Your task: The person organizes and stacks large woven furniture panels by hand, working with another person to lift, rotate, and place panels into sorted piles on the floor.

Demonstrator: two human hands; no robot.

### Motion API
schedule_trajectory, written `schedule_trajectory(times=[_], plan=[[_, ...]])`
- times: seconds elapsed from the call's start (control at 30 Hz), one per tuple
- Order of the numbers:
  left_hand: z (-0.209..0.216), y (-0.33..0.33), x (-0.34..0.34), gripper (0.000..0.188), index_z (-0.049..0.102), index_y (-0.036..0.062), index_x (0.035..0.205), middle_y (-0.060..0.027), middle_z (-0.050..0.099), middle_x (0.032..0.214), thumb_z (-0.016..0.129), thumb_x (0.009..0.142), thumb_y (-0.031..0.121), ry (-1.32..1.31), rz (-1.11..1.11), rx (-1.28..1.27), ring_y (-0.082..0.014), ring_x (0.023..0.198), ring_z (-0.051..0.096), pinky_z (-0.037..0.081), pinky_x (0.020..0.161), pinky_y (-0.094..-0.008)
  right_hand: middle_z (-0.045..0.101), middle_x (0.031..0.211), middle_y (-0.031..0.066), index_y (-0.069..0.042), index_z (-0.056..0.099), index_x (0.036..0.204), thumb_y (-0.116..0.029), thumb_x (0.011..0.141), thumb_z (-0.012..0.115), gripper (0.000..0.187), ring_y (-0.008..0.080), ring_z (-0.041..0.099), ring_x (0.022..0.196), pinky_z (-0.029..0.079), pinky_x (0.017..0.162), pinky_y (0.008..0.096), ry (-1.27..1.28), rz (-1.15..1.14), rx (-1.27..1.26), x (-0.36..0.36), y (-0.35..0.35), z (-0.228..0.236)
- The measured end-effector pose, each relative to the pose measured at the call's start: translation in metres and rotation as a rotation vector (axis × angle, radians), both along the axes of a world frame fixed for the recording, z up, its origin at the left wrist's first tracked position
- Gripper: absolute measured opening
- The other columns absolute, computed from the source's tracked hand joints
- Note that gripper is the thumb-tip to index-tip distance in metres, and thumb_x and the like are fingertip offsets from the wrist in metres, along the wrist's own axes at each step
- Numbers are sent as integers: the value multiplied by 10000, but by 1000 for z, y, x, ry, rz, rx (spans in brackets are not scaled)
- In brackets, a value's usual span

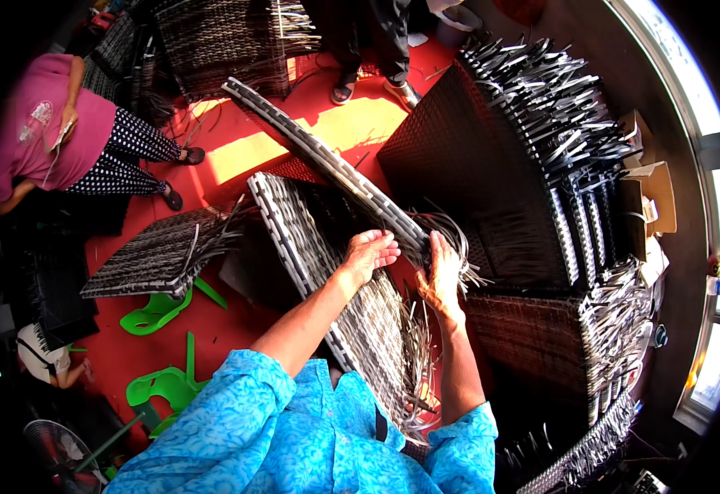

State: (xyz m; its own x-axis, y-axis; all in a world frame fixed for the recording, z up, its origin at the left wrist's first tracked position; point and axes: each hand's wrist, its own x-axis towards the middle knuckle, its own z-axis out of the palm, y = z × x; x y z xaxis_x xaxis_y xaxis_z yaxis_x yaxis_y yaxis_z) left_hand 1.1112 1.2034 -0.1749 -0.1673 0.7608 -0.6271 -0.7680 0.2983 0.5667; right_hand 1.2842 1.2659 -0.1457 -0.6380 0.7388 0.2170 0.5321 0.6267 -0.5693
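A long woven panel (pixel 319 158) in black, grey and white strips stands edge-up, slanting from the far left toward me. My right hand (pixel 441 276) grips its near end, thumb and fingers around the edge, beside a bunch of loose strip ends (pixel 459 247). Close to the panel's left side is my left hand (pixel 370 253), palm partly up, with its fingers curled together; whatever it may pinch is too small to make out. Under my forearms leans a second woven panel (pixel 360 317) with a pale grey and white pattern, its right edge fringed with loose strips.
Stacks of dark woven panels (pixel 475 156) with fringed ends rise on the right, near a cardboard box (pixel 654 198). Another panel (pixel 158 255) lies left, above green chairs (pixel 162 387) on the red floor (pixel 113 362). A person in pink (pixel 47 123) stands left; others are nearby. A fan (pixel 60 453) stands lower left.
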Motion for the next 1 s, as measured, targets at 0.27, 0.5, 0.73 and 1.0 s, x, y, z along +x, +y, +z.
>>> schedule_trajectory(times=[0.27, 0.5, 0.73, 1.0], plan=[[-3, 9, 28, 242, 566, 38, 926, -85, 619, 830, 676, 784, 201, 7, -22, -47, -205, 739, 630, 539, 676, -329, 536, 1136, 118, -67, 543, 1116, -15, 716, 624, 411, 300, 467, 1096, 369, 939, 406, -13, -174, 80, 35, -7, 0], [6, 10, 50, 250, 584, 10, 924, -100, 631, 807, 678, 777, 189, -12, -211, -54, -205, 746, 648, 540, 630, -295, 521, 1147, 144, -48, 509, 1162, 0, 783, 595, 391, 281, 495, 1077, 368, 954, 354, 250, -115, -106, 45, 0, -8], [6, 16, 72, 159, 618, 26, 666, -21, 538, 560, 616, 786, 131, 226, -239, 45, -90, 450, 504, 389, 417, -203, 506, 1175, 156, -33, 481, 1194, 13, 814, 551, 390, 293, 470, 1121, 341, 977, 355, 267, -69, -115, 56, 6, -15], [9, 24, 84, 174, 591, 27, 646, -149, 596, 638, 550, 724, 177, 1258, -474, 104, -361, 604, 572, 474, 581, -408, 506, 1151, 198, -14, 480, 1193, 28, 789, 552, 413, 357, 464, 1098, 343, 970, 394, 272, -94, -87, 59, 4, -20]])
